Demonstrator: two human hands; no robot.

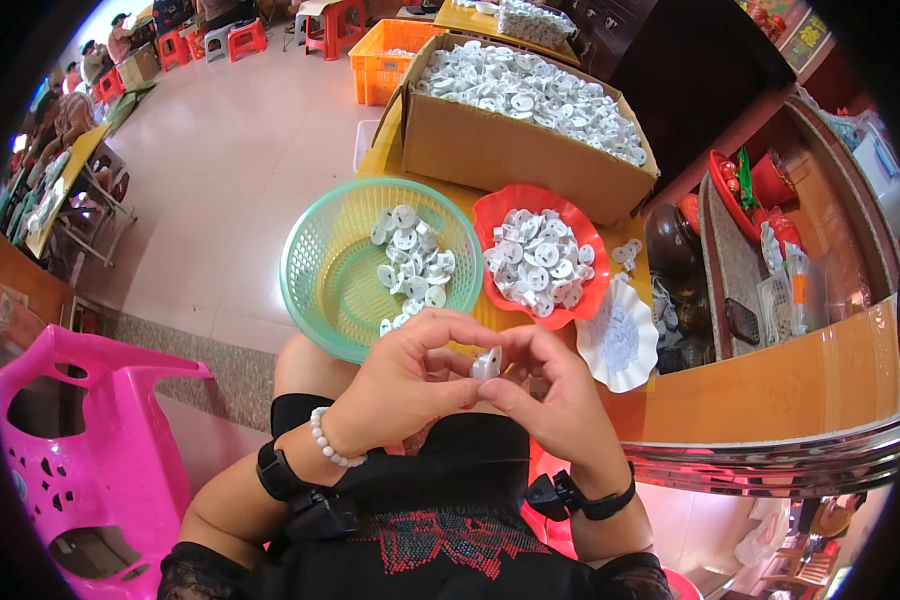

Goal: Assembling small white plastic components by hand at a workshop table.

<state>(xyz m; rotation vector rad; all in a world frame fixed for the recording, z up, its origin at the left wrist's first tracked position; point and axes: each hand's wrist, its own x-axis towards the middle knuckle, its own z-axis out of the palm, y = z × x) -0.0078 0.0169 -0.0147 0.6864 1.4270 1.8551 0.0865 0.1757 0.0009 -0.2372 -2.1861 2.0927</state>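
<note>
The mesh basket (345,275) is mint green, the scalloped bowl (492,212) red, the fluted dish (638,365) white, the plastic parts (540,255) white, the chair (120,430) magenta, the black top (420,480) patterned red and silver.

Left hand (410,372) and right hand (564,390) partly covering small white piece (486,364). Left hand also hiding stretch of green basket (306,290). Cardboard box (515,150) blocking part of orange crate (378,76). Bits (612,335) in white dish (627,380) looking too small to identify. Lower edge cutting off pink chair (135,435).
</note>
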